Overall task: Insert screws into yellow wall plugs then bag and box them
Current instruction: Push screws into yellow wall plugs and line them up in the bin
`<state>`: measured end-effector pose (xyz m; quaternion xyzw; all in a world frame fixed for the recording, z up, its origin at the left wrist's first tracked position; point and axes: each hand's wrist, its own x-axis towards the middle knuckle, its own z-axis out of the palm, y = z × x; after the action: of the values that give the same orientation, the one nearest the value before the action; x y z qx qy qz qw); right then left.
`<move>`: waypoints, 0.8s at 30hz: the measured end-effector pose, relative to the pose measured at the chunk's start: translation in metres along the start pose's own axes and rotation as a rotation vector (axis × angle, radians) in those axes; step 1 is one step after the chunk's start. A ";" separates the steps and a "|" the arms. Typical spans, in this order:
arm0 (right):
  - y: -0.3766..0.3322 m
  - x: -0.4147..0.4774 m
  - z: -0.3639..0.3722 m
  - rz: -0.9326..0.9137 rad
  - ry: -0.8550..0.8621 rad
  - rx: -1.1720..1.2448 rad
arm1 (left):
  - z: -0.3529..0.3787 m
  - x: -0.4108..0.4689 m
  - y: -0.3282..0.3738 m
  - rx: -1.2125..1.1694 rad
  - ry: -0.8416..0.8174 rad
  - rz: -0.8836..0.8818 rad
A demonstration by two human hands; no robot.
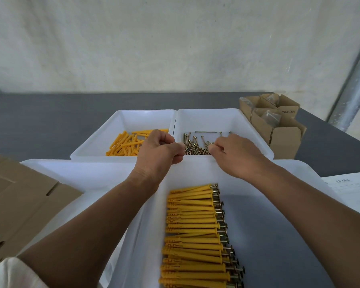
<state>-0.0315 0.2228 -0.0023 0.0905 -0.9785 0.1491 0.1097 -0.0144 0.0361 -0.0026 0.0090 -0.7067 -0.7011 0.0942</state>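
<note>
- Curled fingers of left hand [158, 150] and right hand [235, 154], centre, hide any contents
- Row of plugs [193, 235] cut off at bottom edge
- Print on paper [349, 190], right edge, unreadable

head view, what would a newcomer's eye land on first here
The neat row of yellow wall plugs with screws already in them, lying in the near white tray, stands out most. Just beyond it the left hand and right hand hover close together, fingers curled, at the screw bin, beside the bin of loose yellow plugs.
</note>
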 end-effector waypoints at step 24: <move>0.006 0.071 0.013 0.261 -0.639 -0.210 | -0.057 0.030 -0.016 1.108 0.189 0.068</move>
<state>-0.1030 0.2136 0.0008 -0.0050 -0.9767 0.0247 -0.2130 -0.0375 -0.0246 -0.0147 0.0971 -0.9576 -0.2180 0.1612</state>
